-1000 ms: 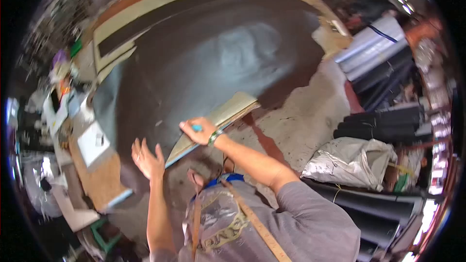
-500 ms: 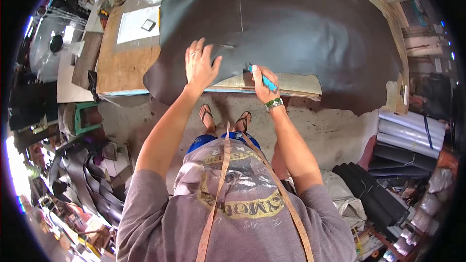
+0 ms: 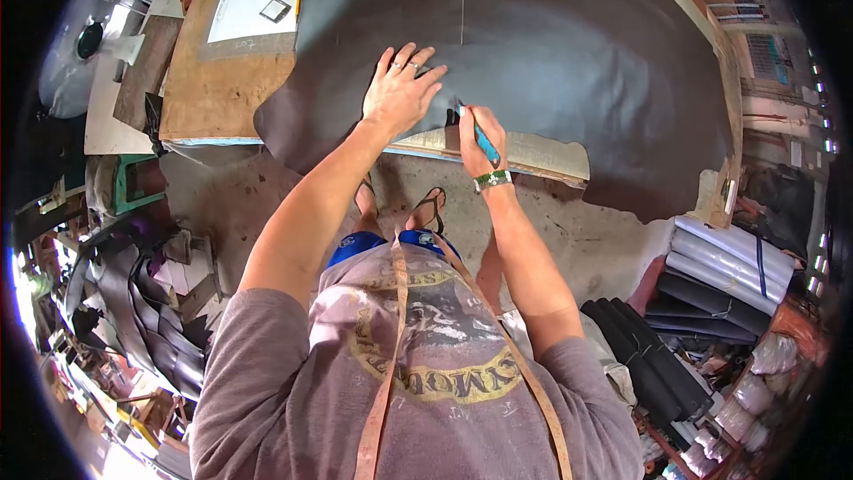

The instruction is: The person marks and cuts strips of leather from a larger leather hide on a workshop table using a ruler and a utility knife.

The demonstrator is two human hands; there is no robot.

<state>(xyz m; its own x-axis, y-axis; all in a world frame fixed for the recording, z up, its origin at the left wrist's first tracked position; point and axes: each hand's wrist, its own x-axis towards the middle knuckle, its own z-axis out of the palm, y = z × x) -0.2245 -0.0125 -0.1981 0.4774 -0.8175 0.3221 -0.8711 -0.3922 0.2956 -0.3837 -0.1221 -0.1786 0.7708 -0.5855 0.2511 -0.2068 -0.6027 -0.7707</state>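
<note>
A large dark brown leather hide [image 3: 533, 53] is spread over the worktable, with a thin pale line running down its upper middle. My left hand [image 3: 402, 93] lies flat on the hide near its front edge, fingers spread and pressing on the leather. Just to the right, my right hand [image 3: 482, 132] is closed around a blue-handled utility knife [image 3: 485, 146]. Its tip points away from me, at the hide's cut front edge. A small dark piece of leather shows beside the knife tip.
A white paper [image 3: 249, 18] with a small square frame rests on the wooden tabletop [image 3: 213, 89] at left. Bundled rolls [image 3: 729, 258] stand at right on the floor. A green stool [image 3: 133, 191] and a pile of leather strips [image 3: 133, 302] are at left. A measuring tape [image 3: 392, 347] hangs from my neck.
My left hand has moved right along the hide, closer to the knife. My right hand still grips the knife near the same edge. The whole view has shifted slightly.
</note>
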